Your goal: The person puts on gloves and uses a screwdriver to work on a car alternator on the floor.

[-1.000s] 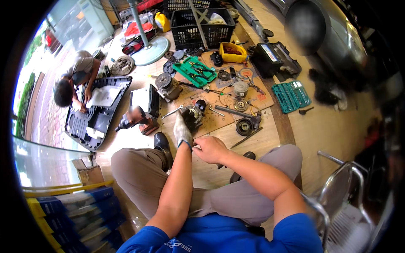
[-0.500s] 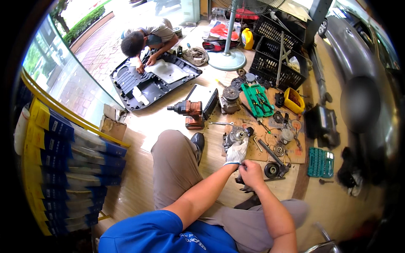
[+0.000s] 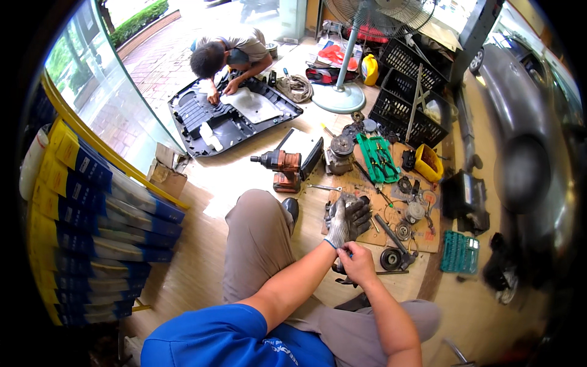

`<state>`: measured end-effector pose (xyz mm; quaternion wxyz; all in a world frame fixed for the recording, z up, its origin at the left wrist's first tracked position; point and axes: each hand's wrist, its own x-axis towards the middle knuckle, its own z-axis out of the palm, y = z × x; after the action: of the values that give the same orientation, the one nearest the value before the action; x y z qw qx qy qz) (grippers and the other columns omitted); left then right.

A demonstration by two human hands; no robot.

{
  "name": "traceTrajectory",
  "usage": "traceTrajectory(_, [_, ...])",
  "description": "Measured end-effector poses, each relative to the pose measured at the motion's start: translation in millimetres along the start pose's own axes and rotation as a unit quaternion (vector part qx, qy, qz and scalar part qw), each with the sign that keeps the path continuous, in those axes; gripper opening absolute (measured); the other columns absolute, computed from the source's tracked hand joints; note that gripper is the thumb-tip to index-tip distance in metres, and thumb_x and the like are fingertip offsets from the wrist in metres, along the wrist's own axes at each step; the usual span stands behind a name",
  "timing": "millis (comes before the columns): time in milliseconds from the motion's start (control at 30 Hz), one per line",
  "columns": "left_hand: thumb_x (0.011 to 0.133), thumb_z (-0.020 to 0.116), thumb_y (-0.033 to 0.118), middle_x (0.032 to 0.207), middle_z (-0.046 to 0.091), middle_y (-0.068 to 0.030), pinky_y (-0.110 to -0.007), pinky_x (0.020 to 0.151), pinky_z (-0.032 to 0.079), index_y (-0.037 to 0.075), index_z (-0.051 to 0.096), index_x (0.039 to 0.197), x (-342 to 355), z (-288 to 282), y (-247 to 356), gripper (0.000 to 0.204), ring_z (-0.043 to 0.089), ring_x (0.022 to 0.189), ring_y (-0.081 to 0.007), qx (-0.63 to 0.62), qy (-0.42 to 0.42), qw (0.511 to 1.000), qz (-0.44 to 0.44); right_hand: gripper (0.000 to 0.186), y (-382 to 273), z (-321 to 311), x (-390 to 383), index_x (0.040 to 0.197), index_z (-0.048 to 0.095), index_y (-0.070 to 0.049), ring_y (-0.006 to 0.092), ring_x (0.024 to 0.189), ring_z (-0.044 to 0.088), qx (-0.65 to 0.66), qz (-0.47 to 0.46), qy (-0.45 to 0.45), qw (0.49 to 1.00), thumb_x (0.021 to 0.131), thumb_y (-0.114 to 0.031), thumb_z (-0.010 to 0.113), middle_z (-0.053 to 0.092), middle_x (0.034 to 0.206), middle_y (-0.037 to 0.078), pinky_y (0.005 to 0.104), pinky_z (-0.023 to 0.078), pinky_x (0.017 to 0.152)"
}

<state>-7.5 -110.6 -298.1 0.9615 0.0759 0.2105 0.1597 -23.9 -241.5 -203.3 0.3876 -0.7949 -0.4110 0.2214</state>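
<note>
A knit work glove, white with a dark grey coated palm and a blue-edged cuff, covers my left hand. Its palm is turned up and the fingers reach toward the right, apart from any tool. At the left wrist, my bare right hand pinches the glove's cuff, thumb and fingers pressed together. Behind the glove, a metal part on the cardboard is mostly hidden. Dark items below my right hand are partly covered by it and cannot be made out.
Cardboard carries greasy parts, a green tool tray and a yellow tub. An impact wrench lies left of it. Another person bends over a black panel. Boxes fill the left; a car stands right.
My left hand has turned over, from the glove's white back to its dark palm, with fingers now spread. My right hand stays at the cuff. The whole view has shifted slightly.
</note>
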Motion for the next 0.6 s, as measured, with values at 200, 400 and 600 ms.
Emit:
traceTrajectory(200, [0.092, 0.039, 0.083, 0.137, 0.063, -0.016, -0.058, 0.11, 0.044, 0.012, 0.061, 0.135, -15.0, 10.6, 18.1, 0.086, 0.058, 0.128, -0.0369, -0.149, -0.111, 0.981, 0.049, 0.031, -0.6, -1.9, 4.0, 0.104, 0.072, 0.003, 0.0188, 0.082, 0.069, 0.103, 0.165, -0.044, 0.98, 0.098, -0.028, 0.07, 0.074, 0.09, 0.013, 0.0345, 0.053, 0.077])
traceTrajectory(400, [0.096, 0.032, 0.08, 0.132, 0.065, -0.0213, -0.065, 0.111, 0.042, 0.008, 0.064, 0.128, -31.5, 55.2, 13.5, 0.085, 0.057, 0.126, -0.0462, -0.246, -0.074, 0.966, -0.01, 0.04, 60.7, 11.8, -2.6, 0.127, 0.061, 0.008, 0.017, 0.109, 0.061, 0.467, 0.154, -0.093, 0.866, 0.105, -0.026, 0.062, 0.068, 0.123, 0.009, 0.0326, 0.046, 0.101])
traceTrajectory(600, [0.098, 0.032, 0.077, 0.15, 0.05, -0.0193, -0.063, 0.117, 0.033, 0.008, 0.048, 0.144, -47.7, 71.9, 24.2, 0.085, 0.045, 0.139, -0.0452, -0.247, -0.115, 0.962, 0.001, 0.024, 54.6, -1.5, -3.3, 0.105, 0.072, 0.002, 0.0066, 0.083, 0.058, 0.33, 0.116, -0.092, 0.933, 0.101, -0.021, 0.067, 0.069, 0.094, -0.001, 0.0249, 0.047, 0.074])
